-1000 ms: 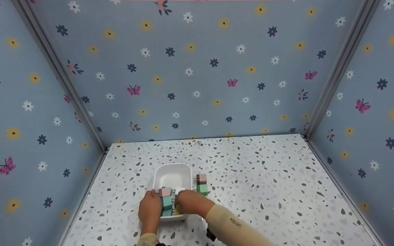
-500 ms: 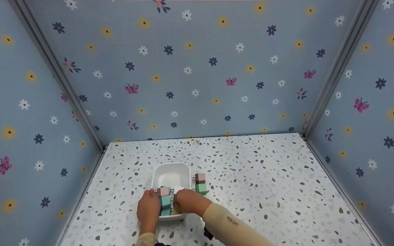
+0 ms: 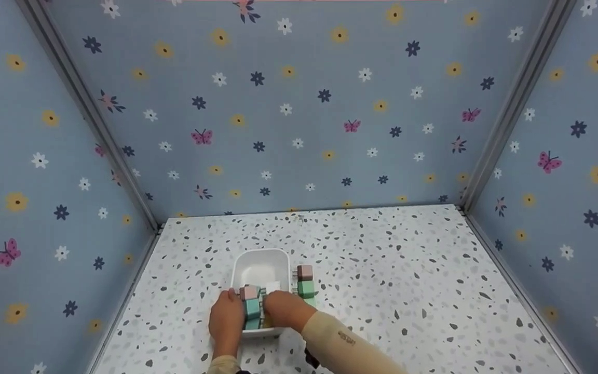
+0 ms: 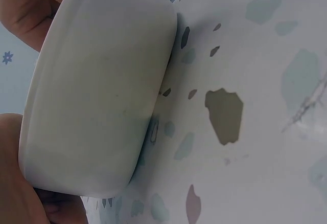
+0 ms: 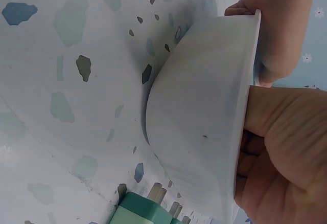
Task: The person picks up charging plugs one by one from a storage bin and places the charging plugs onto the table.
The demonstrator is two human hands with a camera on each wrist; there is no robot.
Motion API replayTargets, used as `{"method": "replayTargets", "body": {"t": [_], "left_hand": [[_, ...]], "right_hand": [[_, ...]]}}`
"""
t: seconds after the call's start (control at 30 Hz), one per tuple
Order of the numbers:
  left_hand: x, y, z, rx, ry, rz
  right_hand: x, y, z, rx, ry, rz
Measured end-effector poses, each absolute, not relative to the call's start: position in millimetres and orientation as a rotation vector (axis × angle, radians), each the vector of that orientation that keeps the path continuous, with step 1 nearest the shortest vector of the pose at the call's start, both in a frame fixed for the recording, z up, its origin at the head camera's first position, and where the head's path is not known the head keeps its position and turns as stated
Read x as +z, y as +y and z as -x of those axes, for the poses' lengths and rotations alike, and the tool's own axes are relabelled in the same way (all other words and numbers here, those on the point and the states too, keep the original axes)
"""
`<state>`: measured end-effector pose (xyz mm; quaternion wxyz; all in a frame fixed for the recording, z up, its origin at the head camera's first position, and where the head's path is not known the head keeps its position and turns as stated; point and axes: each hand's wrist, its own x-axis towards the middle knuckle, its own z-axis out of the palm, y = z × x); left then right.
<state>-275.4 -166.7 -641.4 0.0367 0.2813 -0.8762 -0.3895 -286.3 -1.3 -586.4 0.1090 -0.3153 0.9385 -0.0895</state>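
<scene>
A white plastic tub stands on the speckled table. My left hand grips its left rim, with fingers on the outer wall. Inside the near half lie several plug chargers with metal prongs: a pink one, a teal one, and a white one farther right. My right hand reaches over the right rim among them, a bit of yellow below it. In the right wrist view its fingers curl behind the tub wall; I cannot tell what they hold.
Outside the tub's right wall, a pink-brown charger and a green charger lie in a row, prongs toward the tub. Flower-patterned panels rise behind and at both sides of the table.
The right hand has shifted slightly toward the person inside the tub, and more of the white charger shows. The left hand keeps its grip in the same place.
</scene>
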Motion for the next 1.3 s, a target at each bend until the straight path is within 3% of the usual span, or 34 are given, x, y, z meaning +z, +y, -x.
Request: {"method": "replayTargets", "body": {"t": [1.3], "left_hand": [[-643, -166, 274, -1.163, -2.675, -0.815]], "right_hand": [[-590, -5, 287, -0.282, 2.782, 0.929]]}}
